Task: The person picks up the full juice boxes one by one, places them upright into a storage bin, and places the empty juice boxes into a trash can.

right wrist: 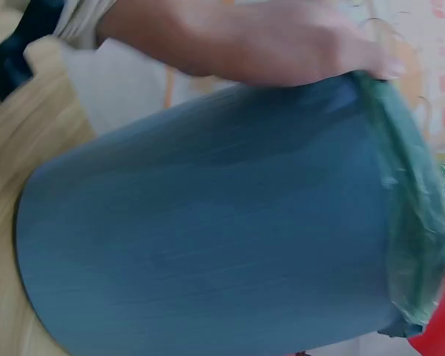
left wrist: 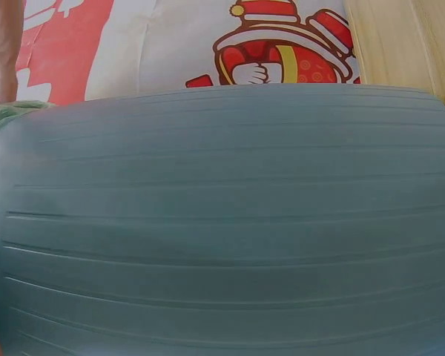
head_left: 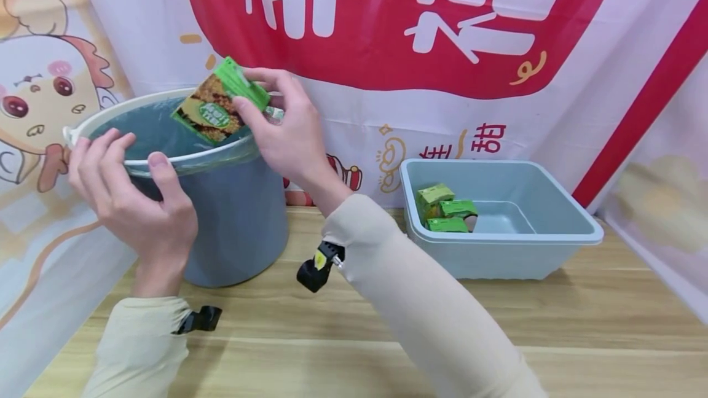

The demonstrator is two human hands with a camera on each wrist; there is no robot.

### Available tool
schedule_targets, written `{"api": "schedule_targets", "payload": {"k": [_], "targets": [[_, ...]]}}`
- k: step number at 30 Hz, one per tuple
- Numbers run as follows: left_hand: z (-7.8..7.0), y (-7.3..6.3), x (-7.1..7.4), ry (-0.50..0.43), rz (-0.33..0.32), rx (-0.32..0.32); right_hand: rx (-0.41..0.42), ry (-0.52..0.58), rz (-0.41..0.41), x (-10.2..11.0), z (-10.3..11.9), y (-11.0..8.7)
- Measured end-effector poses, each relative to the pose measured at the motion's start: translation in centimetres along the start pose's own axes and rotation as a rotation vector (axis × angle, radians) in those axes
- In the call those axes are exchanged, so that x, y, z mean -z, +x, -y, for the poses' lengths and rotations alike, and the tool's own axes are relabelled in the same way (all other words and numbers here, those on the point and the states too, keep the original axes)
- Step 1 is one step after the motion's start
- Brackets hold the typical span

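My right hand (head_left: pixel 295 131) pinches a small green snack box (head_left: pixel 212 106) with a brown food picture, tilted over the mouth of a trash can. The blue-grey trash can (head_left: pixel 238 220) has a white rim (head_left: pixel 94 118) and a green plastic bag liner (right wrist: pixel 411 215) folded over its edge. At the near left of that rim, my left hand (head_left: pixel 135 201) grips it, fingertips over the edge and thumb at the front. The can's ribbed side (left wrist: pixel 230 215) fills most of the left wrist view. In the right wrist view, the left hand lies along the can, fingertips at the liner.
To the right on the wooden table (head_left: pixel 343 336) stands a light blue plastic basin (head_left: pixel 498 260). Several green boxes (head_left: pixel 448 225) lie in its left end. A printed red and white cloth (head_left: pixel 387 48) hangs right behind the can and basin.
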State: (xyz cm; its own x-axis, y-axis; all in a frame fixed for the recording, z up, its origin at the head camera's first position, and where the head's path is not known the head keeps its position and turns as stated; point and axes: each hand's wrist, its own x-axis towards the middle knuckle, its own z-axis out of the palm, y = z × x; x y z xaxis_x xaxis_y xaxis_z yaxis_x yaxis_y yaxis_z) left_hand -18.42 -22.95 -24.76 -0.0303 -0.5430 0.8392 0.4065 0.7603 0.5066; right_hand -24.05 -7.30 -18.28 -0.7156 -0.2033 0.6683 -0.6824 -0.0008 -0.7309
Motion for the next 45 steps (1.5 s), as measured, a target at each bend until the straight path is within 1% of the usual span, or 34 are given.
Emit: {"api": "schedule_targets", "payload": {"k": [5,8,16,20,25,32,38,45], "targets": [[0.1,0.0,0.0,0.002,-0.008,-0.006,0.097,-0.193,0.074,-1.0,0.0,-0.1],[0.2,0.0,0.0,0.003,-0.009,-0.012,0.136,-0.302,0.104,-1.1,0.0,-0.1],[0.8,0.1,0.1,0.020,-0.007,-0.020,0.179,-0.519,0.179,-1.4,0.4,0.1],[1.1,0.1,0.1,0.025,-0.006,-0.024,0.150,-0.583,0.228,-1.4,0.7,0.1],[1.5,0.0,-0.1,0.018,-0.009,-0.030,0.115,-0.623,0.258,-1.2,0.9,0.2],[1.9,0.0,-0.2,0.011,-0.015,-0.033,0.099,-0.641,0.263,-0.9,0.8,0.2],[1.6,0.2,-0.1,-0.004,-0.032,-0.041,0.122,-0.648,0.270,-0.9,0.7,0.2],[1.2,0.2,0.1,0.003,-0.028,-0.039,0.111,-0.627,0.286,-1.0,0.7,0.1]]}}
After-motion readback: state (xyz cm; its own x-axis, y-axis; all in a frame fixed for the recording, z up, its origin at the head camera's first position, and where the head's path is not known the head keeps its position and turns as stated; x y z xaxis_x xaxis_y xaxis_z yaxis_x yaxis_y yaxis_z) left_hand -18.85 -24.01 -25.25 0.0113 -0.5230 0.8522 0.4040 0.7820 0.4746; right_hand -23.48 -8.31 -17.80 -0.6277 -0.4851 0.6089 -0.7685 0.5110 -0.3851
